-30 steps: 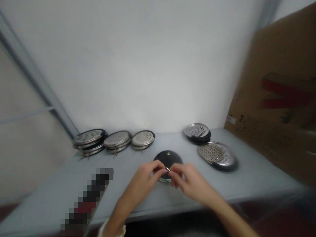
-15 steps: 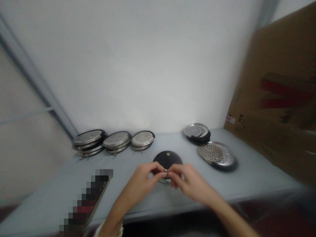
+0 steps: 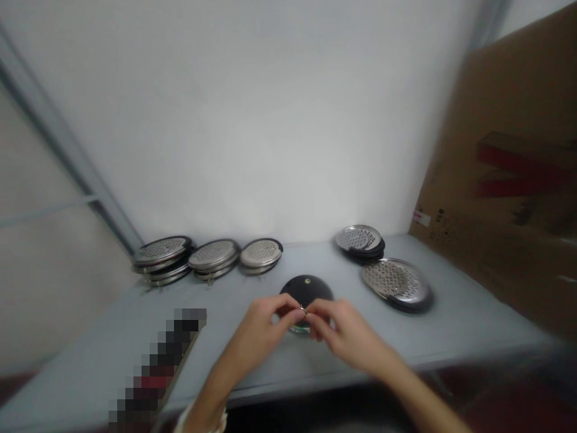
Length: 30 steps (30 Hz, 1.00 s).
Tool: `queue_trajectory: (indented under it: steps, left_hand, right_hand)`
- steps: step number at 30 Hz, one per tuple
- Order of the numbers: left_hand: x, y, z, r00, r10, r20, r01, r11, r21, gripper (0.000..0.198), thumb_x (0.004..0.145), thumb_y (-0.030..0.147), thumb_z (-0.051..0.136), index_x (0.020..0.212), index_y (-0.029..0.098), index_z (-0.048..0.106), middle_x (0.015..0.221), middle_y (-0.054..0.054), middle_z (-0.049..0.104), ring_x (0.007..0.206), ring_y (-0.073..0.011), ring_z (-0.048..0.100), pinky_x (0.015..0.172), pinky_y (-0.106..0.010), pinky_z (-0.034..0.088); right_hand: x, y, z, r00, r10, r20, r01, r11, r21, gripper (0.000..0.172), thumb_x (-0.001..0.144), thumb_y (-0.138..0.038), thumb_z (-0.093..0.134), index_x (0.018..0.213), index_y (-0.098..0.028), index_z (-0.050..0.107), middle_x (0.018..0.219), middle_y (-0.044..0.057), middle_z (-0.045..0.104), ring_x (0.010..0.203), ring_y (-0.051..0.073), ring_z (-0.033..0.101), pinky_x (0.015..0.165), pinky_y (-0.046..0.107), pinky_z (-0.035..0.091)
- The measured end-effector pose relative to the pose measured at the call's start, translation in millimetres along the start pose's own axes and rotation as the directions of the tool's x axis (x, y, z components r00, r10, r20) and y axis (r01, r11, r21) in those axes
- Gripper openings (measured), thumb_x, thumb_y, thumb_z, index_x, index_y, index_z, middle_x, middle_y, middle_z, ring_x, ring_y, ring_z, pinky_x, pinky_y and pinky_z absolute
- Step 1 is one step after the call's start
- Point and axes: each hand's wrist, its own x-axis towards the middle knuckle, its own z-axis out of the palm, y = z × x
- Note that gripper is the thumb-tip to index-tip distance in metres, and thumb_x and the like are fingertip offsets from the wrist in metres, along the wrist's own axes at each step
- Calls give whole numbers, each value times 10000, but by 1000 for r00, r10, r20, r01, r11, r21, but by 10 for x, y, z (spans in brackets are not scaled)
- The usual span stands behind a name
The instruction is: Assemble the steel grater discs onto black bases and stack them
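At lower centre, left hand [image 3: 265,320] and right hand [image 3: 346,331], fingers [image 3: 321,307] nearly closed, pinch a small metal ring [image 3: 304,311], best held steady.

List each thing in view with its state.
Small metal ring: held, open or closed unclear
Left hand: pinching the ring
Right hand: pinching the ring
Black disc: black face up
Left perforated discs: stacked, metal up
Right perforated discs: stacked, metal up
Cardboard box: standing

Brown cardboard box [image 3: 500,180], pale wall [image 3: 279,120]
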Motion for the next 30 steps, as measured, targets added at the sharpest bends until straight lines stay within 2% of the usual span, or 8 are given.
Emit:
queue_trajectory:
  steps: [4,9,15,22,24,26,28,30]
  left_hand:
    - [-3,-7,-21,1000,12,-8,-12,1000,-6,240,928,341,587,823,184,734,719,3,721,705,-162,655,648,-224,457]
    - [6,-77,-48,997,37,-65,-40,998,-40,181,899,323,631,891,187,750,826,-16,765,782,-177,690,748,-241,506]
    - [12,-37,22,999,8,-32,-10,997,-72,139,868,269,646,863,182,754,828,-22,785,789,-187,718,758,-248,522]
    - [18,-53,41,998,25,-66,-31,995,-98,124,868,272,655,885,193,748,846,-16,776,803,-183,713,767,-249,527]
    - [12,-69,44,996,33,-82,-41,995,-95,118,869,275,659,888,195,744,837,-12,767,795,-177,704,759,-245,524]
    - [11,-78,51,994,41,-101,-49,995,-86,112,870,270,661,888,196,743,830,-8,760,785,-171,695,753,-241,521]
    - [13,-76,60,992,41,-118,-51,995,-83,102,862,257,666,884,195,744,828,-8,758,784,-169,693,753,-240,520]
    - [14,-63,65,993,35,-112,-45,995,-89,99,856,252,672,881,194,748,827,-10,764,788,-172,701,756,-241,523]
  right_hand:
    - [12,-4,-34,1000,5,7,-5,1000,7,250,997,-235,506,812,-177,663,706,1,698,643,128,637,620,204,403]
    - [19,20,-29,1000,13,-11,-13,1000,-14,244,995,-233,509,805,-182,653,698,-3,698,629,125,624,613,207,391]
    - [12,70,44,1000,-17,-7,17,997,-79,248,1012,-274,502,826,-188,641,712,-1,692,636,129,621,606,213,375]
    - [22,81,30,1000,8,3,-8,999,-37,244,1005,-276,503,830,-185,646,705,1,689,629,132,618,596,219,375]
    - [23,75,28,1000,19,-6,-19,1000,-9,215,1006,-293,508,883,-186,650,705,-2,686,631,135,615,597,221,378]
    - [22,68,32,999,32,-34,-31,999,36,179,1000,-326,534,1042,-189,640,724,-8,682,650,142,617,600,221,386]
    - [22,62,41,998,36,-44,-33,997,71,259,977,-354,587,1180,-193,599,753,-14,676,671,146,616,602,220,390]
    - [27,63,54,1000,15,-15,-14,999,49,240,954,-357,625,1134,-197,623,784,-9,675,690,145,608,612,222,384]
